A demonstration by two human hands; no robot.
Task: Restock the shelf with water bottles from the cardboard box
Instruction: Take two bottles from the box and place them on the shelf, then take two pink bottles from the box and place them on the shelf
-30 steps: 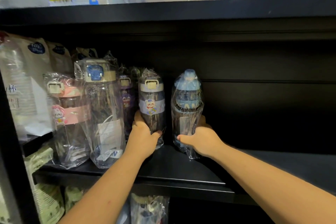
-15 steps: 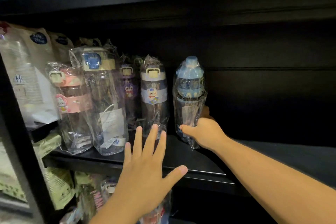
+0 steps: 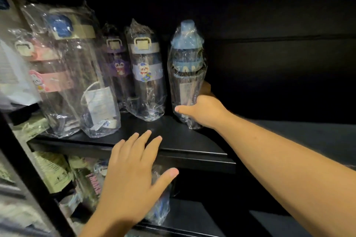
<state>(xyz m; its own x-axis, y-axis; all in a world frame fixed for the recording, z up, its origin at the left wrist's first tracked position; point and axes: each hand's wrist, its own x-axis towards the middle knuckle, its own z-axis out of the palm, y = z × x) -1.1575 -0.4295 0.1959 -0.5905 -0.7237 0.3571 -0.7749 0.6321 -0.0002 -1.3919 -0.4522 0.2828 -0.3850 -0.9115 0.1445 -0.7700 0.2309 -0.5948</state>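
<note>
A blue-capped water bottle (image 3: pixel 186 67) in clear plastic wrap stands upright on the black shelf (image 3: pixel 192 140). My right hand (image 3: pixel 202 109) grips its lower part, thumb across the front. To its left stands a wrapped bottle with a bear sticker (image 3: pixel 146 71), free of any hand. My left hand (image 3: pixel 133 175) hovers with spread, straight fingers in front of the shelf's front edge and holds nothing. The cardboard box is out of view.
More wrapped bottles stand further left: a purple one (image 3: pixel 116 63), a tall clear one with a blue lid (image 3: pixel 81 75) and a pink one (image 3: pixel 44 82). The shelf to the right of the blue-capped bottle is bare and dark. A lower shelf holds wrapped goods (image 3: pixel 90 179).
My left hand let go of the bear-sticker bottle and drew back to the shelf's front edge with fingers spread. My right hand kept its grip on the blue-capped bottle. The view tilted down.
</note>
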